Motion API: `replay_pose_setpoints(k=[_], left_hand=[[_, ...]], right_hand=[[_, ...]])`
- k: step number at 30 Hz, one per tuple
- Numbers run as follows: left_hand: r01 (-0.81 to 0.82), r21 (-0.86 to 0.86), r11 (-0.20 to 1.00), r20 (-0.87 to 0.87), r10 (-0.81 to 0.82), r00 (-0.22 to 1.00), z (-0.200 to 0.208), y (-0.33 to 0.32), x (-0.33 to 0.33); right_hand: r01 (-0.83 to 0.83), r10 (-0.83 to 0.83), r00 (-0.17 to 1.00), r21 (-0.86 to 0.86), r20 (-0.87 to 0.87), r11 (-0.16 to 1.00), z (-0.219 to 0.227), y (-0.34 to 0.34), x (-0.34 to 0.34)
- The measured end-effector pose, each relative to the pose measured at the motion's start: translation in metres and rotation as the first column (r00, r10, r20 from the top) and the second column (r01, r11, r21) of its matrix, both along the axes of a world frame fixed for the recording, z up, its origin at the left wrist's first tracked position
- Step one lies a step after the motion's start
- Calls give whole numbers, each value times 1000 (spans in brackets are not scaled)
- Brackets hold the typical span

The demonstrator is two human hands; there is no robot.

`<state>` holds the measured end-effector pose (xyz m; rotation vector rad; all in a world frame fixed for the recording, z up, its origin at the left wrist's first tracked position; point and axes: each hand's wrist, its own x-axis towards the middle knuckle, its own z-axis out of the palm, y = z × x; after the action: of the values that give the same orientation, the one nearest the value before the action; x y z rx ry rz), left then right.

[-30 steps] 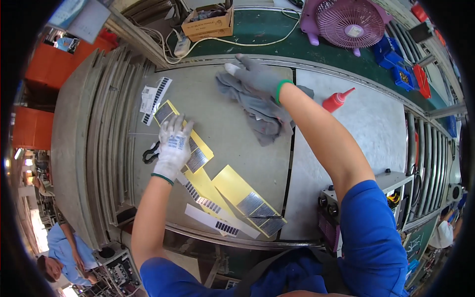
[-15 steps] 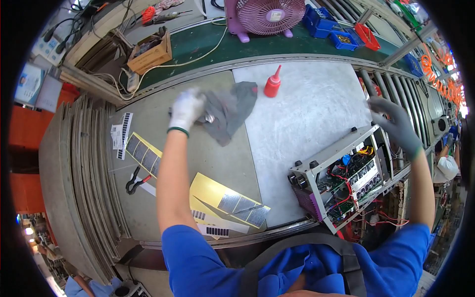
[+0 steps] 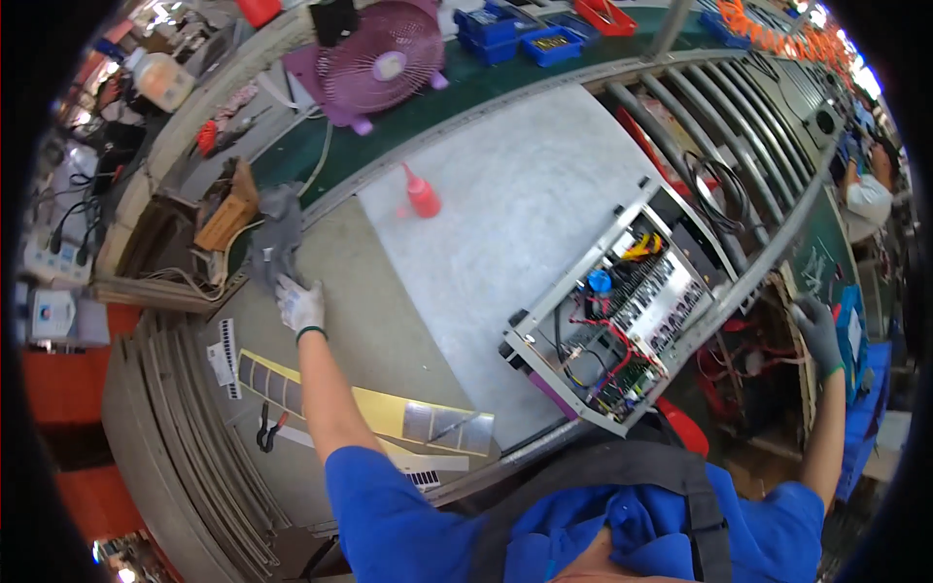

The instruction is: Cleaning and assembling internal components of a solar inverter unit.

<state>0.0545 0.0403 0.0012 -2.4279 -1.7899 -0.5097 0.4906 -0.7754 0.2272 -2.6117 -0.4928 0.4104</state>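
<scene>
"Grey cloth: quantity and location?"

"One, crumpled, at the far left edge of the surface, just beside one cardboard box."

"Hands?"

"Two, both gloved. Item one: left hand, white glove with a green cuff, its fingers touching the near end of the cloth. Item two: right hand, grey glove, well apart at the far right, clear of the surface and near one teal object."

"State of the fingers?"

"Blur softens both hands: I cannot tell whether the left fingers grip the cloth or only rest against it, nor whether the right ones are open or closed."

"Other stock on the surface?"

"Squeeze bottle, red, spouted: one, upright on the pale panel. Metal chassis, open, with wires and boards showing: one, at the near right. Pliers, dark and red handles: one pair, near the left edge. Yellow label sheets with silver panels showing: two, one to either side of the left forearm. White barcode strips: two, one at the left, one by the near edge."

"Beyond the far edge?"

"Purple fan: one. Red tray: one. Blue tray of small yellowish parts: one, just beside other blue containers."
</scene>
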Motion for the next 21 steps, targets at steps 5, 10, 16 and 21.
replay_pose_setpoints(k=[5,10,16,21], left_hand=[[488,-94,868,10,-489,872,-2,-65,33],[662,-286,693,70,-673,736,41,-143,47],[288,-315,904,-177,-354,918,58,-91,85],[601,22,799,729,-424,537,22,-132,222]], right_hand=[[49,-49,999,8,-7,999,-8,-88,-17],[109,-101,991,98,-83,989,-21,-76,11],[-16,13,995,-38,-98,999,-4,34,-19],[8,1,998,141,-59,990,-10,1,-7]])
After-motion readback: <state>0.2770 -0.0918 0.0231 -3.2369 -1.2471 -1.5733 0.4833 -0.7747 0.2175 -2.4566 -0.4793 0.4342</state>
